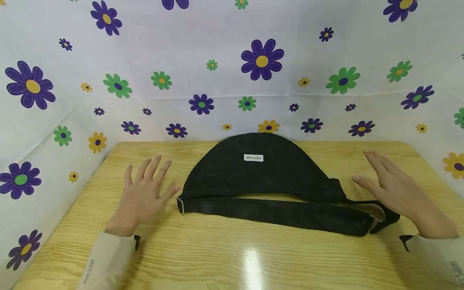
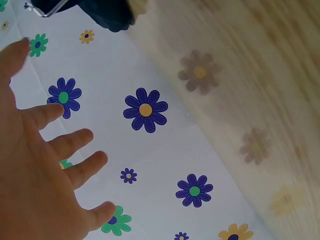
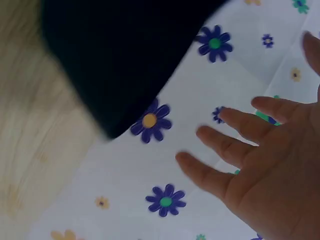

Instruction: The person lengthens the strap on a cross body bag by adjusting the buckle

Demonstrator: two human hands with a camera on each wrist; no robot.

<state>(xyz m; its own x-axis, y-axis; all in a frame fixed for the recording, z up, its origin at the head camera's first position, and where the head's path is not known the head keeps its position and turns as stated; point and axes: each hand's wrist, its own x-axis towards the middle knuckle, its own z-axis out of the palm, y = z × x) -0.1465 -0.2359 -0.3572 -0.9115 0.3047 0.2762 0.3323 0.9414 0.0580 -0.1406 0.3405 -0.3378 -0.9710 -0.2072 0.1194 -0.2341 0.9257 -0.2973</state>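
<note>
A black half-moon cloth piece, apparently a sling bag [image 1: 261,177], lies flat on the table with its curved edge away from me. Its small white label [image 1: 253,157] reads upside down. The black strap [image 1: 275,211] runs along the near side, with a metal buckle [image 1: 180,205] at the left end and a loop at the right. My left hand [image 1: 141,193] is just left of the buckle, fingers spread, holding nothing. On the other side, my right hand [image 1: 402,193] is beside the strap's looped end with its fingers extended and nothing in them. Whether it touches the strap is unclear.
The wooden table [image 1: 203,253] ends at a white cloth backdrop [image 1: 217,36] printed with purple, green and yellow flowers, which rises at the back and both sides. Light reflects off the table's near middle.
</note>
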